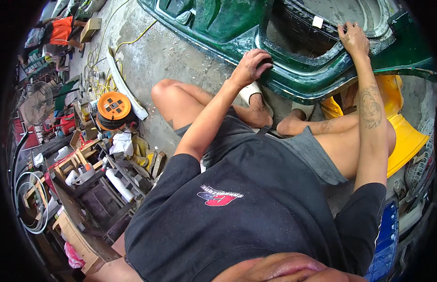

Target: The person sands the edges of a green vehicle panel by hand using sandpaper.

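A large glossy green vehicle body panel with an oval opening lies in front of me; its paint is worn pale along the edges. My left hand is at its near edge with fingers and thumb curled around something dark that I cannot make out. My right hand rests farther right on the rim of the opening, its fingers bent over the frame. Close to it, a small white square piece sits on the dark inner edge.
A yellow panel lies by my right leg. On the left are an orange cable reel, a long pale strip, yellow cord, a fan and a cluttered wooden rack. Another person in orange shorts is at the far left.
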`<control>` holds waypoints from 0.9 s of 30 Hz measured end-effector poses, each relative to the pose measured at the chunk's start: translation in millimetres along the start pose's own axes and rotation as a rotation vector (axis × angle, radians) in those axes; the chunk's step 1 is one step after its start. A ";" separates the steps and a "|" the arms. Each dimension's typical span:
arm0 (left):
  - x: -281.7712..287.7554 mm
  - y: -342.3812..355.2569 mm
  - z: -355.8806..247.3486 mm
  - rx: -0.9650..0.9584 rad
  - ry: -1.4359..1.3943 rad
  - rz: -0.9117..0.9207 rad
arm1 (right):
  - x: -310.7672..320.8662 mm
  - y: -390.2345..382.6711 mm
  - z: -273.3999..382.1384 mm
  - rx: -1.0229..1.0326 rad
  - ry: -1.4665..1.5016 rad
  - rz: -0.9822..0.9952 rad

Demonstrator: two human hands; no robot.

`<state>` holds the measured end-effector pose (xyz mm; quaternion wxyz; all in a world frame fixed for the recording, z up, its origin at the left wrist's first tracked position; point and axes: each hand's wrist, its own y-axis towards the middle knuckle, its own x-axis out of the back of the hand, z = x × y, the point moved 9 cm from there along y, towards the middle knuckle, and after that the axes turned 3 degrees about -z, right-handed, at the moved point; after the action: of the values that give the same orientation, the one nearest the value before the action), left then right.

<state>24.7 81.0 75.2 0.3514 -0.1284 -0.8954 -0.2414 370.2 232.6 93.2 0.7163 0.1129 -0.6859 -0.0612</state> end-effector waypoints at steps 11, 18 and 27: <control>36.3 30.4 -8.1 -0.113 0.154 -0.009 | -23.6 4.6 -3.0 -0.113 0.064 0.125; 36.1 24.5 -19.3 -0.105 0.257 -0.005 | -29.3 5.3 -4.1 -0.120 0.067 0.121; 1.9 0.2 -0.3 -0.027 -0.026 -0.057 | -36.6 9.2 -7.1 -0.106 0.061 0.138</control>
<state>23.6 81.2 76.8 0.3310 -0.1105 -0.8998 -0.2618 374.8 250.9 59.8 0.7444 0.0289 -0.6657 -0.0445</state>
